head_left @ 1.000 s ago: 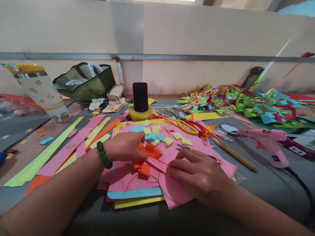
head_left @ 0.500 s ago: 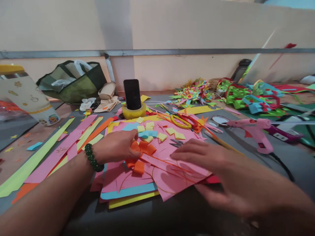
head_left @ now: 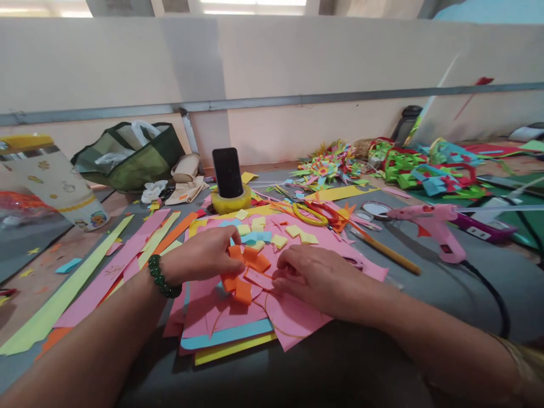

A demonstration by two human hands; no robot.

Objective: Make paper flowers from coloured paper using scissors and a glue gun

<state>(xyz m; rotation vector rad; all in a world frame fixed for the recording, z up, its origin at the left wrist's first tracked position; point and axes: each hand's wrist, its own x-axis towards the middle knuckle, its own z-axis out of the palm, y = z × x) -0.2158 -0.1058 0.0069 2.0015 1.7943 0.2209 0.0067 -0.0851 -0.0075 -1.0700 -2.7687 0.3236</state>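
Pale wall panels [head_left: 297, 62] fill the background, crossed by a metal rail [head_left: 272, 102]. Below them spreads a grey table [head_left: 442, 294], crowded with coloured paper. Near its middle lies a loose pile of sheets [head_left: 293, 320], mostly pink, with blue and yellow edges showing at the near side. At the far left, a dark green bag [head_left: 147, 170] sits against the wall, and a cream tumbler [head_left: 59, 187] with a yellow lid stands tilted in view. Long paper strips [head_left: 72, 283], pale green, pink, yellow and orange, lie slantwise left of the pile.

Over the sheets, the left hand [head_left: 208, 255], a green bead bracelet [head_left: 160, 277] at its wrist, has thumb and fingers closed on the left side of an orange looped paper piece [head_left: 243, 292], which rests on the pile. The right hand [head_left: 323, 283] lies low on the pink paper, fingers curled; whether they grip anything I cannot tell.

To the right, a pink glue gun [head_left: 440, 226] lies on its side. Behind the pile, a dark phone [head_left: 228, 173] stands upright in a yellow tape roll [head_left: 232, 202]. Smaller still, a narrow pink strip [head_left: 259, 279] runs from the orange loops to the right fingertips, and pale yellow squares [head_left: 279, 242] lie scattered just beyond.
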